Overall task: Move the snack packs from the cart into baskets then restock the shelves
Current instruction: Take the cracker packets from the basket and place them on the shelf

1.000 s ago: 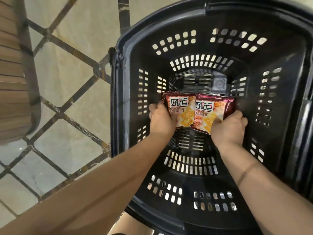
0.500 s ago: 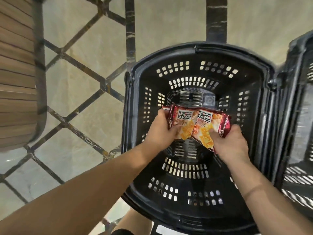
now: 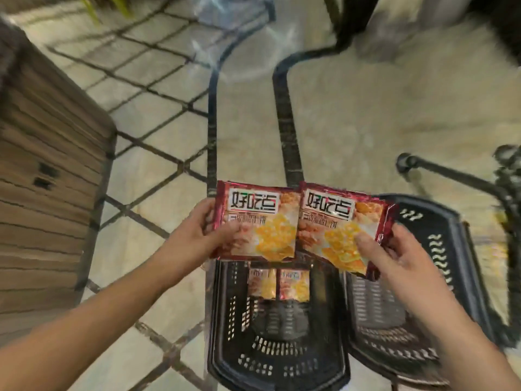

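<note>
Left hand (image 3: 197, 235) grips the left pack (image 3: 256, 221), right hand (image 3: 400, 258) the right pack (image 3: 341, 232), side by side above the basket (image 3: 222, 320), where two packs (image 3: 277, 283) already lie. Loading step, seemingly; next, lower both inside and let go.

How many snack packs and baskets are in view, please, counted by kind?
Held red foil snack packs: 2
Red foil snack packs lying in a basket: 2
Black perforated plastic baskets: 2
Total: 6
</note>
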Action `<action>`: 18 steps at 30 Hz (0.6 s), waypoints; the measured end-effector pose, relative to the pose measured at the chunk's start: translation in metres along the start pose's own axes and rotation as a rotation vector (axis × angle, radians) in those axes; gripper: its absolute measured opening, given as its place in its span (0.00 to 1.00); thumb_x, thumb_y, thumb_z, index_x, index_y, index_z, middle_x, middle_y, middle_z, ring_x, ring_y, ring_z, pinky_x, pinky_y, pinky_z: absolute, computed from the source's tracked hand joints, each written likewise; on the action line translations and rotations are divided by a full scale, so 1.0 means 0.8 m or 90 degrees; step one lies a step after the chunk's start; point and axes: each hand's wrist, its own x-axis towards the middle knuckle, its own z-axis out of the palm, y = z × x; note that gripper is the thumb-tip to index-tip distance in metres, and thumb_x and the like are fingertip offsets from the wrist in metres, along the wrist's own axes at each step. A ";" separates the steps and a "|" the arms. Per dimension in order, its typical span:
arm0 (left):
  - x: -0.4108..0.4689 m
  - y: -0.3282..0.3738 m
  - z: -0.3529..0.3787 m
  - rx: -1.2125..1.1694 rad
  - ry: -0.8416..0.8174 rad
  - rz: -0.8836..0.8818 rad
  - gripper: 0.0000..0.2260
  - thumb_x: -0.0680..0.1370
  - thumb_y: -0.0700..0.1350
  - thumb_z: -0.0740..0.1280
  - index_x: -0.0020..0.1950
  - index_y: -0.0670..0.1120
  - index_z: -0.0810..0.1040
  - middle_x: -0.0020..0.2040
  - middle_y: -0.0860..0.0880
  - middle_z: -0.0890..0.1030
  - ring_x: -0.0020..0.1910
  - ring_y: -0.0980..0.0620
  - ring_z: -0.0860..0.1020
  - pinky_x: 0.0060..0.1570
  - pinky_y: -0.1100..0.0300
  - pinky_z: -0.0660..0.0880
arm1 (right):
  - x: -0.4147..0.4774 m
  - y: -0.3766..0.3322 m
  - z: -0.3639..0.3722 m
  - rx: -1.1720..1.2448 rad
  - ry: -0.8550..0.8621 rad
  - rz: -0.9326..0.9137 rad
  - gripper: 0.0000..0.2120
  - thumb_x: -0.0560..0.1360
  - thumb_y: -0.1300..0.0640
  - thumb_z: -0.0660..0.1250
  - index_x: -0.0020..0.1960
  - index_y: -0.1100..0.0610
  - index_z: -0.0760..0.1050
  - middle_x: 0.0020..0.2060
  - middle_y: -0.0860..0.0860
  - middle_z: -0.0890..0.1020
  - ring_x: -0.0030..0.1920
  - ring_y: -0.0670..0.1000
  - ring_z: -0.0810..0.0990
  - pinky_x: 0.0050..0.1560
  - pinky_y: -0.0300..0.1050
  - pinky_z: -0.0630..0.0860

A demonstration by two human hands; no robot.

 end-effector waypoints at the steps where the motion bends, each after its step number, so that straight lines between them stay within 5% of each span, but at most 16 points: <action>1: -0.013 0.033 -0.006 -0.008 -0.010 0.025 0.17 0.79 0.45 0.70 0.67 0.50 0.74 0.56 0.52 0.87 0.54 0.53 0.86 0.49 0.62 0.82 | -0.016 -0.032 -0.015 -0.003 0.006 -0.028 0.19 0.74 0.44 0.72 0.64 0.47 0.77 0.55 0.41 0.85 0.57 0.41 0.83 0.51 0.37 0.80; 3: -0.038 0.095 -0.017 -0.008 -0.021 0.082 0.18 0.77 0.45 0.70 0.67 0.48 0.75 0.57 0.50 0.87 0.55 0.51 0.85 0.50 0.63 0.81 | -0.048 -0.094 -0.042 -0.005 0.020 -0.094 0.31 0.68 0.32 0.74 0.66 0.45 0.77 0.58 0.40 0.84 0.60 0.43 0.82 0.58 0.43 0.78; 6: -0.074 0.191 -0.027 -0.007 -0.024 0.163 0.19 0.78 0.47 0.71 0.68 0.45 0.75 0.58 0.49 0.86 0.57 0.49 0.85 0.50 0.64 0.81 | -0.098 -0.177 -0.081 0.049 0.070 -0.176 0.40 0.60 0.26 0.75 0.65 0.47 0.78 0.59 0.43 0.84 0.60 0.44 0.82 0.56 0.38 0.78; 10: -0.133 0.313 -0.027 -0.011 -0.028 0.276 0.37 0.62 0.67 0.80 0.64 0.48 0.78 0.58 0.48 0.86 0.55 0.51 0.85 0.50 0.63 0.81 | -0.161 -0.270 -0.132 0.085 0.090 -0.249 0.32 0.66 0.33 0.76 0.65 0.47 0.78 0.58 0.47 0.85 0.60 0.50 0.84 0.66 0.55 0.76; 12: -0.161 0.362 -0.022 -0.024 -0.036 0.328 0.40 0.58 0.69 0.81 0.63 0.49 0.79 0.57 0.49 0.87 0.53 0.53 0.85 0.47 0.64 0.81 | -0.189 -0.303 -0.157 0.112 0.114 -0.274 0.34 0.64 0.34 0.77 0.65 0.49 0.78 0.57 0.49 0.86 0.58 0.53 0.85 0.64 0.58 0.78; 18: -0.219 0.445 -0.002 -0.044 -0.127 0.433 0.20 0.75 0.47 0.70 0.67 0.49 0.76 0.59 0.47 0.86 0.58 0.45 0.84 0.57 0.52 0.82 | -0.299 -0.361 -0.205 0.119 0.212 -0.338 0.14 0.78 0.51 0.68 0.63 0.50 0.78 0.53 0.49 0.87 0.53 0.52 0.86 0.58 0.53 0.79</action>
